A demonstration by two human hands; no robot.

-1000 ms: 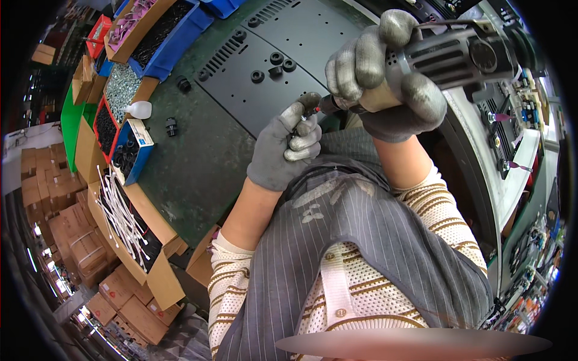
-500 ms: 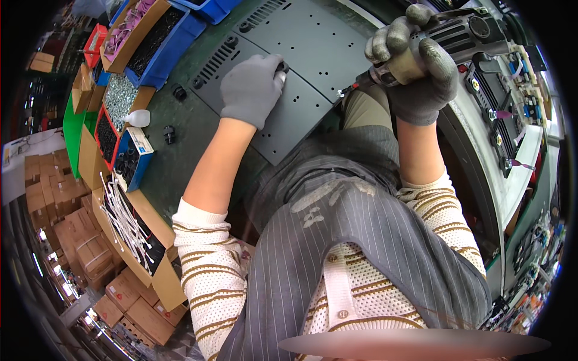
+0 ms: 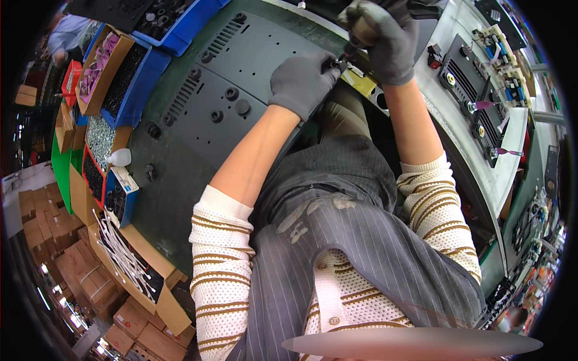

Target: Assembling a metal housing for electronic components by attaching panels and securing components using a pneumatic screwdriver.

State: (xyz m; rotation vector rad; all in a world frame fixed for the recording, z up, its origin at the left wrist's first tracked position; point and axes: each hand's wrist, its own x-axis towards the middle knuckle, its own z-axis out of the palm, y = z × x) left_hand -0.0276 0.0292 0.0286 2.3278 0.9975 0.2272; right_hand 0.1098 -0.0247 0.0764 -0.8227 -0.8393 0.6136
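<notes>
A dark grey metal panel (image 3: pixel 265 60) with slotted vents and small holes lies on the bench under my left forearm. My left hand (image 3: pixel 304 84), in a grey glove, reaches over its right part. Its fingertips pinch together at the driver's tip; whatever they hold is too small and dark to name. Wrapped around a power screwdriver (image 3: pixel 363 32) is my gloved right hand (image 3: pixel 388 48), with the tool's nose pointing down-left toward my left fingertips. Most of the tool's body is hidden. Black round feet (image 3: pixel 242 107) sit in a group on the panel left of my left hand.
Loose black fittings (image 3: pixel 150 172) lie on the green bench (image 3: pixel 174 210). Blue bins (image 3: pixel 129 108), a box of clear small parts (image 3: pixel 101 135) and a carton of white cables (image 3: pixel 123 253) line the left. At right, a pale conveyor (image 3: pixel 451 108) carries black slotted plates.
My left hand has left the group of round feet and moved right. The power screwdriver has risen with my right hand, its nose now meeting my left fingertips. The view has shifted.
</notes>
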